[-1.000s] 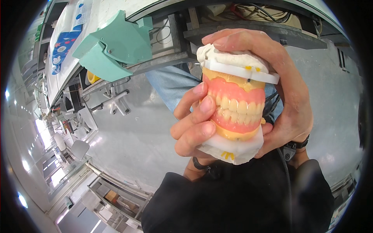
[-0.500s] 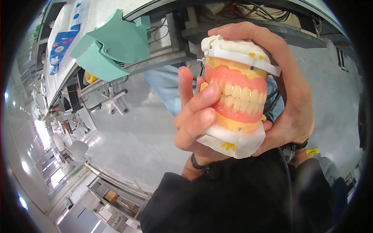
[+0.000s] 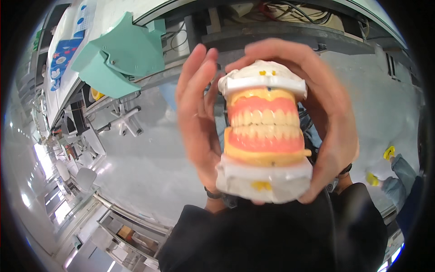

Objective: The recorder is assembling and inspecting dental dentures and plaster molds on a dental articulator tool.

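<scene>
A dental model (image 3: pixel 266 139) with full upper and lower dentures fills the middle, its pale teeth meeting and its pink gums set on yellow bases. White plaster blocks cap it; the upper block (image 3: pixel 262 70) and the lower block (image 3: pixel 267 187) bear yellow marks. Curved round its right side, my right hand (image 3: pixel 335 113) grips it with fingers over the top and the thumb side by the lower block. My left hand (image 3: pixel 195 118) is beside its left side, fingers stretched upward and off the teeth. Its lower part is close to the lower block; any contact behind is hidden.
At the upper left, a green angular casing (image 3: pixel 120 59) stands by a white bench edge, near a blue patterned packet (image 3: pixel 65 61). A wheeled chair base (image 3: pixel 126 120) is on the grey floor. Another person's legs (image 3: pixel 398 181) and yellow shoes show at the right.
The dental model has turned to face front and shifted slightly left and down. My left hand's fingers have come off its side and straightened upward. Another person's legs have come into view.
</scene>
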The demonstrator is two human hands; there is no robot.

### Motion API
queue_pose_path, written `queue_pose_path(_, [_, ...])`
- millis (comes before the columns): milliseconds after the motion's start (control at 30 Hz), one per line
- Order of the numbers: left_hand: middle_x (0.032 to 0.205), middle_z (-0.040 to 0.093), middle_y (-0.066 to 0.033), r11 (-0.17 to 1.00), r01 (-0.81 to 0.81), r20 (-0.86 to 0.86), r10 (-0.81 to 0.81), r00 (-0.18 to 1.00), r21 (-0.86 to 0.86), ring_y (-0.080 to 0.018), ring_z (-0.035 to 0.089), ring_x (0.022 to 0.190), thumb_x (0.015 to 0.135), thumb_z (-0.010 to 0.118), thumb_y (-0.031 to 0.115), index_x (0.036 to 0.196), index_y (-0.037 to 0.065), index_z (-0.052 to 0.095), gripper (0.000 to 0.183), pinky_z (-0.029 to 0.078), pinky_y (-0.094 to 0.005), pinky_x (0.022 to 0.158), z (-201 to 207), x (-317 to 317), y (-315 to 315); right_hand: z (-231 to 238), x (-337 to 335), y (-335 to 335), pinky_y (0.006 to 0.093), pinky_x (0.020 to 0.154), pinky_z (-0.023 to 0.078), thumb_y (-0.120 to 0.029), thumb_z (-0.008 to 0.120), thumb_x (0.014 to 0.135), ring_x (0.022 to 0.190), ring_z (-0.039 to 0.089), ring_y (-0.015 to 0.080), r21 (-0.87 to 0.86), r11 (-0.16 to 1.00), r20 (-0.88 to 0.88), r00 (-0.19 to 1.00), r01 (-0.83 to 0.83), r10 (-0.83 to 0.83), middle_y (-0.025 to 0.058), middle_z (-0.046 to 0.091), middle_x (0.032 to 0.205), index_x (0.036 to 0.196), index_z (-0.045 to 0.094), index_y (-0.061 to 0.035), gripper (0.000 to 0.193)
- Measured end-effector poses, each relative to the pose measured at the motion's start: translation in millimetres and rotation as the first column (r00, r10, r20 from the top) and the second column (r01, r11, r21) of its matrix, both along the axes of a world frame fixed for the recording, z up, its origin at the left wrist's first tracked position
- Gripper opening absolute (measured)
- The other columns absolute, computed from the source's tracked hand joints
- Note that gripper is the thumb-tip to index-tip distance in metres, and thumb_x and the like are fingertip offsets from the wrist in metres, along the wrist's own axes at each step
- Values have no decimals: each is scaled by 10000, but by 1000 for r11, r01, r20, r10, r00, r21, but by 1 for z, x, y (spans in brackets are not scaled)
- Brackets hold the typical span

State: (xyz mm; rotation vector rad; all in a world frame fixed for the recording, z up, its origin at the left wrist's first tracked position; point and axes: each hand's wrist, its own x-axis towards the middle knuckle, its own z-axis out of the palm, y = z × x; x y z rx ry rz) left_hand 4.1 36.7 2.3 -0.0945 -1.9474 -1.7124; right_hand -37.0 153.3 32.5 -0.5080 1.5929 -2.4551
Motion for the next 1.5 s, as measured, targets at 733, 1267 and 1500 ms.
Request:
queue_pose_path(733, [1289,553,-286,961,20,196,36,980,-275,-317,586,1177,876,634,199,1256,-6,564,437,460,-406,1024,46,17,-7,8,28,-27,242,792,513,-170,597,872,872,654,163,233,937,-6,964,261,-267,118,670,1000,1066,626,29,279])
queue_pose_path(1267, [1234,487,-167,870,-151,600,-188,778,469,-242,495,1148,767,718,200,1250,22,472,570,373,-374,1026,55,13,-10,8,37,-44,232,768,533,-165,540,895,830,652,139,435,708,-167,823,556,-543,70,657,1040,1047,592,-23,215])
queue_pose_path(1500, [1238,527,-222,826,12,364,-261,894,563,-260,563,1115,814,667,118,1209,22,530,428,429,-384,1023,39,20,-10,19,43,-34,245,809,527,-233,543,906,863,655,165,617,683,-141,909,391,-392,99,653,1058,1108,583,3,312])
